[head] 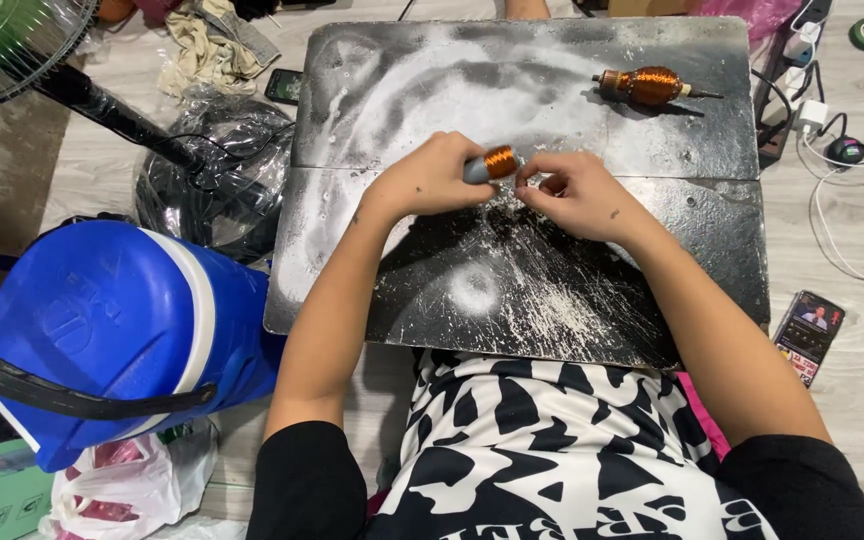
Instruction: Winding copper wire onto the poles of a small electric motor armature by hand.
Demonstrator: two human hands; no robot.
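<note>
**Both hands on a small copper coil over the black board**

Here I look down on a black work board (pixel 432 290), scuffed and dusted with white powder, that fills the middle of the scene. At near left, beside the board, lies a big blue cooler jug (pixel 102 330) on its side. Far left there is a fan (pixel 12 40) on a black stand, with crumpled clear plastic wrap (pixel 222 170) just right of the stand. On the far right part of the board rests a larger copper-wound armature (pixel 649 87), well apart from my hands. A phone (pixel 809 335) with a lit screen lies on the floor at near right.

My left hand (pixel 430 177) is curled around a small copper coil (pixel 493 163), gripping its grey end over the middle of the board. My right hand (pixel 577 193) meets it from the right, fingertips pinched together at the coil's copper end.
</note>
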